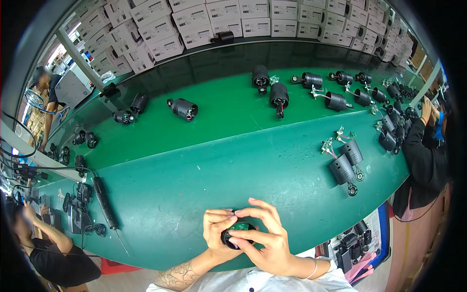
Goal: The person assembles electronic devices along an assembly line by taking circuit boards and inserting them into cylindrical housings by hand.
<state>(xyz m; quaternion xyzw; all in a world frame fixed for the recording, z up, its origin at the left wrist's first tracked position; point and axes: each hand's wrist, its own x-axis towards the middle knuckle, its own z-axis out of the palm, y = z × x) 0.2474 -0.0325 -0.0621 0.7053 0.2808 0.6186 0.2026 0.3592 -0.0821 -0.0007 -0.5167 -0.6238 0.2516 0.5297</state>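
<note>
Close to the bench's near edge, my left hand wraps round a black cylindrical housing. A green circuit board shows in its open top, which faces up. My right hand is at the other side of the housing, thumb and index finger pressing at its rim and the board. The right middle finger reaches to the far rim, close to the left fingertips. Whether the right fingers pinch a small part there is hidden.
A corded black electric screwdriver lies at left, its long bit toward me. Two black housings with wired circuit boards rest at right. More housings stand on the raised green strip, before stacked white boxes. Co-workers sit at both sides.
</note>
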